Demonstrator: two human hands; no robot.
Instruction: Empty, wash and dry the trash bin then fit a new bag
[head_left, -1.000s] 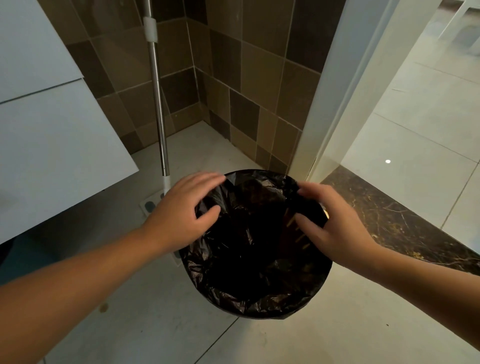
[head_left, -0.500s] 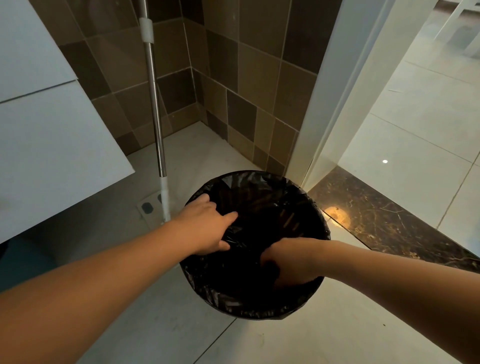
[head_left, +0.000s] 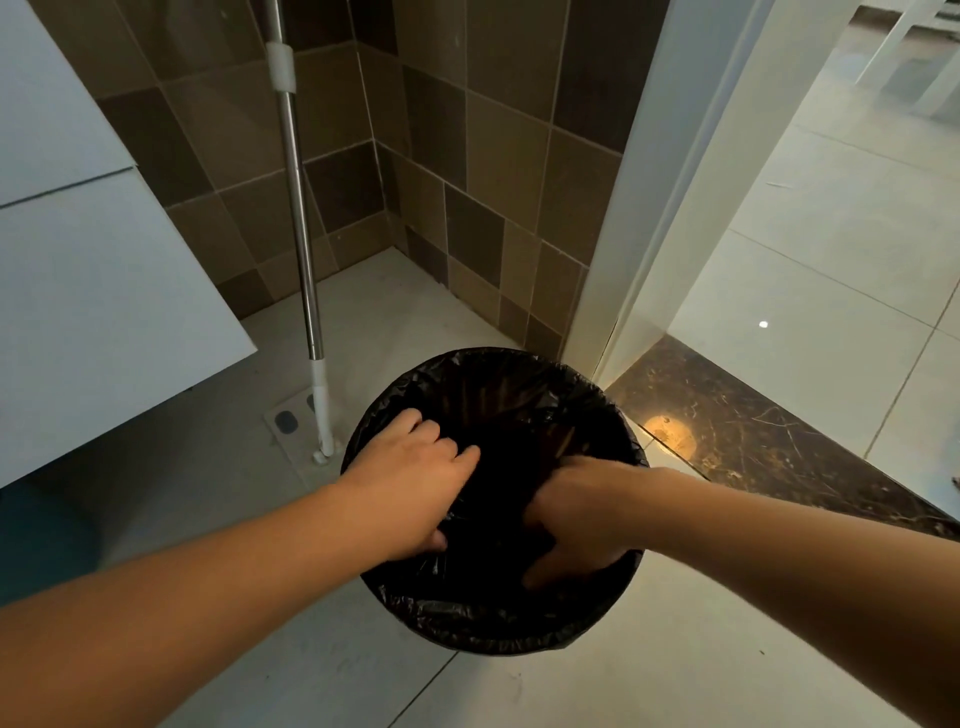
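With the bin (head_left: 493, 631) on the floor by the doorway, both hands, left (head_left: 410, 483) and right (head_left: 576, 514), clutch the bag (head_left: 498, 400) inside it; best press it down evenly without tearing.

Both hands (head_left: 415, 483) have sunk from the rim into the bag (head_left: 498, 415).

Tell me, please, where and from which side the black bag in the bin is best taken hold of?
Probably by its folded-over edge at the bin's rim, from above. The black bag is draped over the rim all round, so that gathered, crinkled plastic is the easiest part for fingers to pinch and peel.
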